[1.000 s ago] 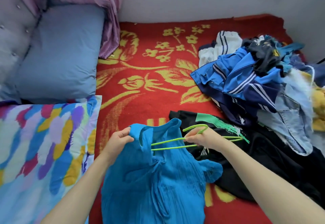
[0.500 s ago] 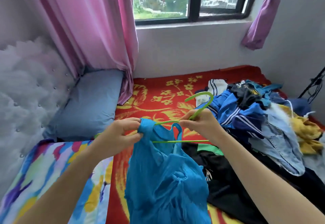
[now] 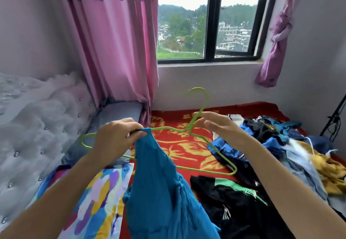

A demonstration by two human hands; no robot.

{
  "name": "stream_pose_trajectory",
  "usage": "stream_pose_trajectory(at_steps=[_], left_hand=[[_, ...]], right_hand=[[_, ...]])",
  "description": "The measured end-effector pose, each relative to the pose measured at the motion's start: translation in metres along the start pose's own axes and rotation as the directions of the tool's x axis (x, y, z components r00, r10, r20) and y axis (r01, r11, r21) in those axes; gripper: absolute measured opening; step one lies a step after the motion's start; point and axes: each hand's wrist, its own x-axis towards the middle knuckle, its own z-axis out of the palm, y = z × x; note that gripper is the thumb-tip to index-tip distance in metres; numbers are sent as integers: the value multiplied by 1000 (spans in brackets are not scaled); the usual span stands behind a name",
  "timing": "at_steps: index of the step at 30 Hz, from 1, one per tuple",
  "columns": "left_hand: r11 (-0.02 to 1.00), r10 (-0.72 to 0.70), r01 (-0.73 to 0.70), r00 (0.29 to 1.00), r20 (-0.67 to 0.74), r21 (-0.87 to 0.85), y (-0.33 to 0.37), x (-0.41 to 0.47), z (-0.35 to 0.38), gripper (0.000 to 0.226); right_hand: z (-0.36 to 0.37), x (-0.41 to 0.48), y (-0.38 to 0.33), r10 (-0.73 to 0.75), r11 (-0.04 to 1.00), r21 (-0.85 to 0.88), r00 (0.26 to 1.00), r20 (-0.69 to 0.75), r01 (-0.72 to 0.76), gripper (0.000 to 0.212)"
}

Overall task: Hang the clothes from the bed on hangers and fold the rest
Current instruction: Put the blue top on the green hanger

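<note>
One thin strap of the blue top (image 3: 159,182) was pinched against the left arm of the green hanger (image 3: 206,99) by the left hand (image 3: 116,137), fingers curled tight over cloth and wire together. The rest of the top hung limp below that hand, above the bed's near edge. The right hand (image 3: 221,128) lay at the hanger's neck with fingers almost straight; whether it nipped the wire could not be told.

The top looked light, soft and crinkled, likely to slide off a smooth wire, so each strap probably needed seating out near the hanger's bend. The hanger seemed light and springy, best steadied at the neck under the hook. The free strap was the place to take hold, not the body of the cloth.

A red blanket (image 3: 187,148) with yellow flowers covered the bed. A heap of clothes (image 3: 271,139) lay along its right edge, with a black garment (image 3: 234,201) nearer the front. A patterned pillow (image 3: 93,192) and a grey-blue pillow (image 3: 119,111) sat by the left edge, against a tufted headboard (image 3: 37,126). A pink curtain (image 3: 116,51) hung by the window (image 3: 211,23) past the far edge.
</note>
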Motion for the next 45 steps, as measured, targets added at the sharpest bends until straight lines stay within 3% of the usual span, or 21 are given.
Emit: stream_pose_trajectory(at_steps=[3, 4, 7, 9, 12, 16, 22, 25, 28, 30, 31, 32, 35, 37, 39, 42, 44, 45], left_hand=[[995, -1, -5, 998, -62, -95, -10, -4, -23, 25], [990, 3, -13, 997, -73, -138, -10, -5, -29, 15], [974, -12, -10, 995, -97, -227, -6, -5, -41, 2], [954, -47, 14, 993, -104, -298, 1, 0, -47, 10], [919, -64, 17, 992, -108, -393, 12, 9, -56, 28], [897, -44, -4, 994, -98, -442, 21, 19, -70, 19], [740, -135, -4, 979, -153, -673, 18, 11, -90, 41], [683, -210, 40, 967, -143, -729, 9, 6, -94, 57], [660, -222, 60, 968, -118, -749, 7, 5, -96, 54], [657, -210, 63, 972, -103, -751, 9, 7, -93, 51], [658, -201, 62, 975, -96, -751, 10, 7, -91, 50], [656, -190, 60, 978, -88, -752, 11, 8, -90, 49], [654, -170, 60, 983, -68, -754, 10, 6, -86, 50], [661, -161, 60, 985, -62, -748, 6, 3, -85, 48], [659, -165, 64, 984, -61, -749, 0, -1, -84, 47], [639, -184, 83, 982, -48, -765, -9, -5, -80, 47], [635, -187, 95, 982, -34, -766, -13, -6, -76, 48], [641, -182, 98, 983, -27, -761, -14, -6, -75, 48]], right_hand=[[-56, -8, 26, 229, 877, 447, 971, -70, -174, 55], [-69, -12, 39, 309, 824, 515, 949, -61, -236, 58], [-77, -21, 83, 510, 783, 412, 860, 2, -466, 70], [-57, -19, 99, 561, 752, 357, 822, 96, -555, 87], [-6, 1, 101, 604, 758, 201, 784, 143, -621, 67], [59, 28, 87, 631, 769, 2, 759, 161, -639, 57], [94, 34, 94, 625, 738, 86, 727, 285, -669, 96], [106, 38, 95, 599, 709, 220, 737, 312, -669, 78], [129, 38, 92, 561, 734, 164, 724, 401, -659, 62], [148, 34, 85, 528, 735, 126, 679, 511, -666, 37], [156, 35, 80, 510, 699, 169, 649, 565, -695, 19], [161, 37, 70, 523, 621, 263, 641, 562, -738, 20], [170, 51, 54, 485, 545, 467, 716, 502, -696, 60], [171, 60, 51, 454, 585, 504, 772, 444, -635, 53], [163, 61, 47, 446, 644, 405, 748, 491, -650, 36], [154, 50, 44, 464, 776, 65, 639, 614, -627, 14], [153, 39, 45, 509, 796, -112, 560, 654, -594, 18], [151, 37, 49, 514, 803, -133, 560, 650, -581, 22]])
